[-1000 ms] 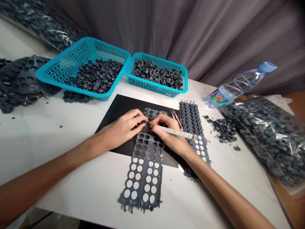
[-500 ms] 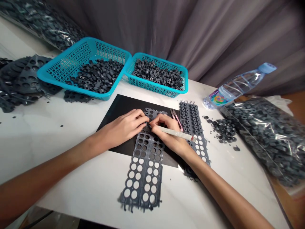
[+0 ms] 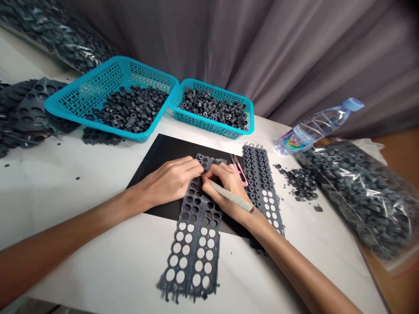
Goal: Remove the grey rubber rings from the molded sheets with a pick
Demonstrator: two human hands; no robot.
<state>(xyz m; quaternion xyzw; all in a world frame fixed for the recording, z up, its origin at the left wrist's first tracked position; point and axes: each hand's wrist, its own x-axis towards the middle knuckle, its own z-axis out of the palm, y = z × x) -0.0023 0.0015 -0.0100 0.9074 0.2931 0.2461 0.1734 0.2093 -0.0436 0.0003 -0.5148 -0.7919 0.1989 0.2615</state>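
A dark grey rubber sheet [image 3: 198, 244] punched with rows of round holes lies lengthwise in front of me. Its far part rests on a black mat [image 3: 153, 157], the near part on the white table. My right hand [image 3: 225, 185] grips a pale, pen-like tool [image 3: 234, 199] with a reddish-brown butt end; its tip is hidden at the sheet. Close beside it, my left hand [image 3: 175, 176] has its fingers pinched together over the sheet's upper part, and what they hold is hidden. Pink-handled thread snips [image 3: 241, 171] lie just right of my right hand.
A second sheet [image 3: 257, 168], partly filled with ring-shaped pieces, lies to the right. Two blue baskets [image 3: 149, 135] [image 3: 216, 126] of small grey pieces stand behind. A water bottle [image 3: 314, 126], loose scraps [image 3: 303, 183] and a filled plastic bag [image 3: 363, 192] are at right; punched sheets [image 3: 29, 111] pile up left.
The view has shifted slightly, so most things sit lower and further left. The tool's butt end now tilts lower. Both hands stay together at the sheet's upper part.
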